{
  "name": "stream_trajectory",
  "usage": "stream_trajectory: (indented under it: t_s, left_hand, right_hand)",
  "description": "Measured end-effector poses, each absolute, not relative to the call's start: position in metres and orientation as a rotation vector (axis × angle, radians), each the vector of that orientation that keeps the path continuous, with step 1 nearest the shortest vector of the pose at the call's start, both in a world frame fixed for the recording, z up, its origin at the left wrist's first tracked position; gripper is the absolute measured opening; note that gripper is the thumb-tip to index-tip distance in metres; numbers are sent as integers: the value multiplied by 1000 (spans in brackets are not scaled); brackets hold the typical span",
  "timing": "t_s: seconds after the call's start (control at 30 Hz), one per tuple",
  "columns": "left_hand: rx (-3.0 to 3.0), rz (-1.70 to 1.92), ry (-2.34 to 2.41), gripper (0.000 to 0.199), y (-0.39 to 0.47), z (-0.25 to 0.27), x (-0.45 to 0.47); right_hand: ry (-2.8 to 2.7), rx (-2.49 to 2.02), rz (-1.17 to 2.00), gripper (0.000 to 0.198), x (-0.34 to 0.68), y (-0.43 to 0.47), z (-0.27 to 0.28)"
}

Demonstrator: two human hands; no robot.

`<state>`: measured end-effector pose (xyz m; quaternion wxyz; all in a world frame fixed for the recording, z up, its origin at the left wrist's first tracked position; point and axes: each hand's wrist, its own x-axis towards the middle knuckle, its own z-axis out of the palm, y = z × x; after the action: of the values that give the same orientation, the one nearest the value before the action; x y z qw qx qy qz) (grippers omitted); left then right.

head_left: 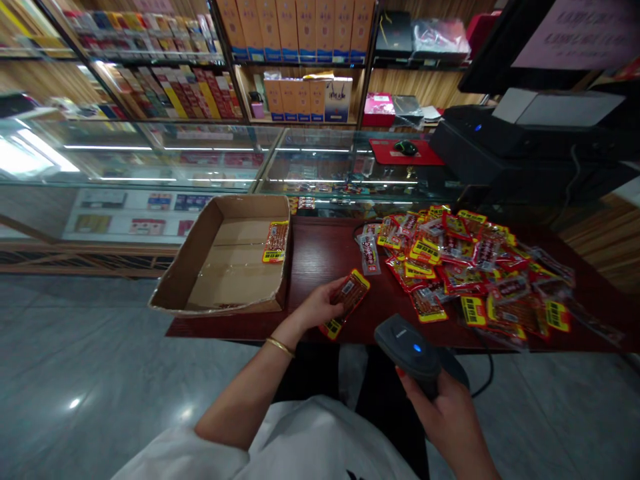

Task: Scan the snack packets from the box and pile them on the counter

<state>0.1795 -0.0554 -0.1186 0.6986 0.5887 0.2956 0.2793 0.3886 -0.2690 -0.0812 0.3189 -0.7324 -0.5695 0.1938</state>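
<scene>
Gripping a flat red-and-yellow plastic packet (356,289), the left hand (320,307) was near the front edge of the dark-red wooden table (320,250); the right hand (447,410) clasped a dark-grey plastic scanner (406,345).

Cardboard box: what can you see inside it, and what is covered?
Inside the cardboard box is a red-and-yellow snack packet by the right wall. The packet and near wall hide parts of the bottom; a dark sliver by the near wall cannot be identified.

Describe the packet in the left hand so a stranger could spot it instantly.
On the dark red table, look between the cardboard box and the heap of packets. There the left hand holds a red-and-yellow packet; no other is in a hand.
</scene>
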Motion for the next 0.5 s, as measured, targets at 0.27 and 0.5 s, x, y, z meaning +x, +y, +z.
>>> stream_trajectory:
  t_s: [0.27, 0.5]
  left_hand:
    - [1223, 609, 619, 84, -52, -120, 179]
    - [1220, 590, 611, 75, -51, -116, 177]
  right_hand:
    - [-1346, -1944, 569, 42, 379, -271, -67]
    - [-1460, -1918, 600, 37, 387, -265, -63]
